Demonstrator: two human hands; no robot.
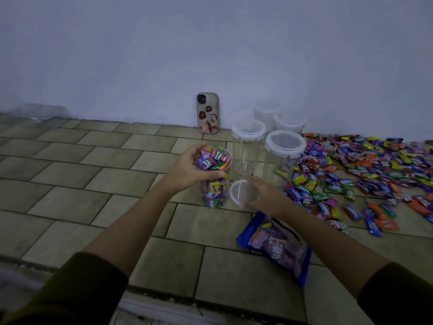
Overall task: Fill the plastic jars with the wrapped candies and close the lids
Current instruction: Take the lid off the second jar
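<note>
subject: filled jar (pixel 214 184), upright on the tiled worktop (pixel 93 174), near frame centre. it is open at the top and packed with wrapped candies up to the rim.

left hand (pixel 187 170): reaches in from 7 o'clock and grips the filled jar at its mouth. the fingers curl over the far rim and the thumb lies across the near side.

right hand (pixel 262 193): reaches in from 5 o'clock and holds the loose lid (pixel 242 193). the fingers curl round its far edge and the thumb sits on its near edge. the loose lid is just beside the filled jar at that jar's 3 o'clock, low down by its base. whether it rests on the tiles or is raised off them cannot be told.

other jars: four clear jars with white lids on stand at 1 to 2 o'clock of the filled jar. the two nearer jars (pixel 248 141) (pixel 284 146) stand side by side. the two farther jars (pixel 267 111) (pixel 290 121) stand close to the wall (pixel 210 43).

candy stock: a wide spread of loose candies (pixel 363 174) covers the tiles at 3 o'clock, reaching the base of the nearest lidded jar. a blue candy bag (pixel 278 247), partly full, lies flat at 5 o'clock under the right forearm.

other items: a phone (pixel 207 113) in a patterned case leans upright against the wall at 12 o'clock. both forearms are bare, with dark sleeves (pixel 89 289) pushed up toward the elbows.
</note>
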